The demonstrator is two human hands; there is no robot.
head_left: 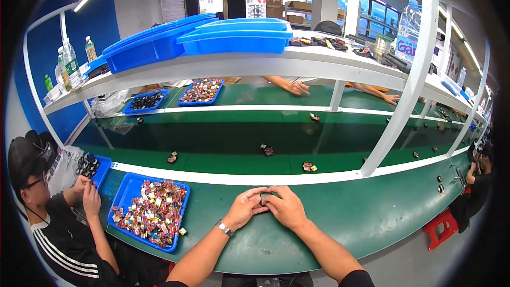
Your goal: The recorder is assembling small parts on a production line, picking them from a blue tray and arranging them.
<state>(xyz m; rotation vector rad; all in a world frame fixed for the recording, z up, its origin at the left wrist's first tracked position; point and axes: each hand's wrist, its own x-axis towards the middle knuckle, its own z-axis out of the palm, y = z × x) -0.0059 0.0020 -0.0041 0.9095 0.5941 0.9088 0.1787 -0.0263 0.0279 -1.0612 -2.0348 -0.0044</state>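
Small dark part (265, 197) pinched between both hands over the green bench, left hand (245, 207) and right hand (286, 207) closed on it from either side, equally near, blue tray (121, 197) off to the left

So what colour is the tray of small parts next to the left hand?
Blue tray, beside the left hand; clearest in the head view.

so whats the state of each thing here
left hand: closed on small part
right hand: closed on small part
small part: held between both hands, above the bench
blue tray: full of small colourful pieces
belt: carrying a few scattered parts
blue bins: upside down on top shelf
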